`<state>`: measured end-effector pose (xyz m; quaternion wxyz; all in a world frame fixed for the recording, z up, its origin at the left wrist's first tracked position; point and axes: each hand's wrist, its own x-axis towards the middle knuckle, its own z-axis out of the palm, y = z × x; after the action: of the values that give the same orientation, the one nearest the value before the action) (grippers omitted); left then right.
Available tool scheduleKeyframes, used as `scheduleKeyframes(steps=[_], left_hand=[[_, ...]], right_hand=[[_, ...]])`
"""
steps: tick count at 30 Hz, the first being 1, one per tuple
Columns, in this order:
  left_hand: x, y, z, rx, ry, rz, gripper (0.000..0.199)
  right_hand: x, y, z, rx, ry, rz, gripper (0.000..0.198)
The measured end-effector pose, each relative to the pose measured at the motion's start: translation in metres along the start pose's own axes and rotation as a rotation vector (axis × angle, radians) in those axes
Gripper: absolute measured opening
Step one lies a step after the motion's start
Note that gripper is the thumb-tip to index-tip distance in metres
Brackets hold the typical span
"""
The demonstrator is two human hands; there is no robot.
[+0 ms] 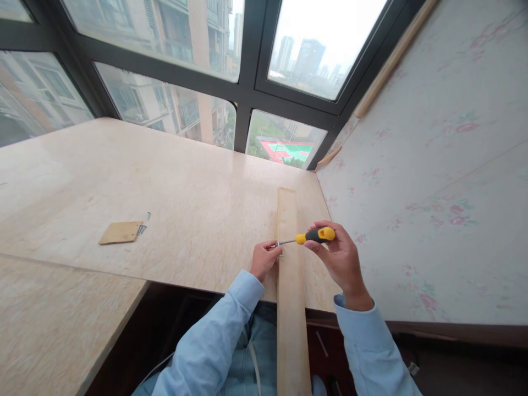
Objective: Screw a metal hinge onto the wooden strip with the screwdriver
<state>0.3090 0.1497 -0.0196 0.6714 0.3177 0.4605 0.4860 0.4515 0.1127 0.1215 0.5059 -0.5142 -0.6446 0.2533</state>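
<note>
Yellow and black, the screwdriver [315, 235] is gripped by the right hand [345, 261] above the wooden board [291, 308], pointing at a metal piece [280, 246] (too small to identify) that the left hand [264, 260] pinches at the board's left edge; steady, in-line pressure should serve best. The marbled counter [198, 192] meets dark window frames [244, 99]; floral wallpaper [433, 165] lines the wall.

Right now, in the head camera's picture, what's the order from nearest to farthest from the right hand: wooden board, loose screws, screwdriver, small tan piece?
1. Screwdriver: held in the right hand.
2. Wooden board: just left of that hand.
3. Loose screws: well off to the left.
4. Small tan piece: just left of the screws.
</note>
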Motion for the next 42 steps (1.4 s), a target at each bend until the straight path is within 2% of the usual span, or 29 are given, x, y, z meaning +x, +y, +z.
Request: scheduleKeyframes(steps=[2,4,8,10,12,15,17,19,21,24,26,28,30,33,35,37,40,42], left_hand=[[0.0,0.0,0.0,0.018,-0.001,0.009,0.038],[0.001,0.0,0.0,0.034,-0.001,0.016,0.034],[0.001,0.001,0.001,0.017,0.002,0.02,0.03],[0.0,0.002,0.001,0.018,0.02,0.02,0.03],[-0.001,0.003,0.001,0.028,0.033,0.015,0.03],[-0.002,0.005,0.002,0.033,0.026,0.01,0.031],[-0.002,0.005,0.002,0.03,0.018,0.012,0.032],[-0.002,0.004,0.002,0.029,0.013,0.014,0.032],[-0.001,0.003,0.001,0.029,0.004,0.016,0.033],[-0.001,0.003,0.001,0.033,0.002,0.019,0.033],[-0.001,0.003,0.001,0.042,0.015,0.021,0.032],[-0.001,0.003,0.001,0.052,0.024,0.02,0.031],[0.0,0.003,0.001,0.056,0.018,0.017,0.032],[0.001,0.001,0.001,0.056,-0.001,0.023,0.033],[0.002,0.0,0.0,0.051,-0.008,0.033,0.034],[0.002,-0.001,0.0,0.05,-0.004,0.033,0.034],[0.002,-0.001,0.0,0.052,-0.002,0.027,0.033],[0.002,-0.001,0.0,0.048,-0.002,0.026,0.033]], right_hand=[[0.002,0.004,0.005,-0.159,0.134,-0.008,0.049],[0.004,0.007,0.009,-0.15,0.143,0.004,0.052],[0.002,0.002,0.011,0.16,-0.059,-0.024,0.062],[0.0,-0.002,0.007,0.212,-0.145,-0.034,0.06],[-0.001,-0.005,0.003,0.193,-0.175,-0.02,0.051],[0.0,-0.005,0.001,0.012,-0.051,0.001,0.044],[0.001,-0.001,0.003,-0.182,0.101,0.002,0.05],[0.002,0.003,0.006,-0.248,0.17,0.008,0.058],[0.003,0.006,0.008,-0.111,0.109,0.012,0.062],[0.001,0.004,0.006,0.16,-0.06,0.003,0.06],[0.0,-0.001,0.002,0.226,-0.138,0.025,0.052],[0.001,-0.006,-0.002,0.223,-0.155,0.062,0.043],[0.001,-0.007,-0.003,0.16,-0.088,0.077,0.039],[0.003,-0.001,0.002,-0.074,0.134,0.046,0.046],[0.003,0.004,0.006,-0.154,0.191,0.033,0.049],[0.003,0.006,0.009,-0.04,0.115,0.029,0.05],[0.001,0.003,0.008,0.234,-0.074,0.025,0.057],[0.001,-0.002,0.005,0.29,-0.159,0.033,0.055]])
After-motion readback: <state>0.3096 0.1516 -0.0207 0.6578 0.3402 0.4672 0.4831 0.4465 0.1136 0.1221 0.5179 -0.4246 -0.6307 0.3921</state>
